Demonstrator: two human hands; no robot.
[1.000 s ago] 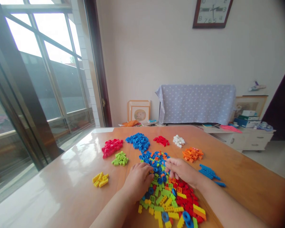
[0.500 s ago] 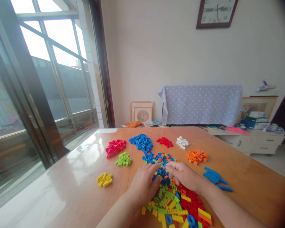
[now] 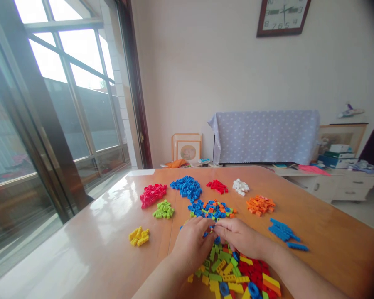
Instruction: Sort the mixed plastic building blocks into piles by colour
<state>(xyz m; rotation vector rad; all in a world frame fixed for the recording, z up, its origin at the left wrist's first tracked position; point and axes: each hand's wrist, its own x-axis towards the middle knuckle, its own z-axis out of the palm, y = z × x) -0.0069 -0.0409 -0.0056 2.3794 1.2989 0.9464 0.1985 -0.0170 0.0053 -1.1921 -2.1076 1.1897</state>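
Where the mixed brick pile (image 3: 220,265) covers the table (image 3: 106,249), left hand (image 3: 193,241) and right hand (image 3: 240,238) meet over it, fingers curled, any held piece indiscernible, seemingly for close handling. Single-colour heaps (image 3: 186,187): beside and beyond the pile, spaced apparently to keep colours distinct

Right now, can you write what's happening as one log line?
left hand: over mixed bricks, grip unclear | right hand: fingertips near left's, grip unclear | yellow pile: left side | orange pile: right side
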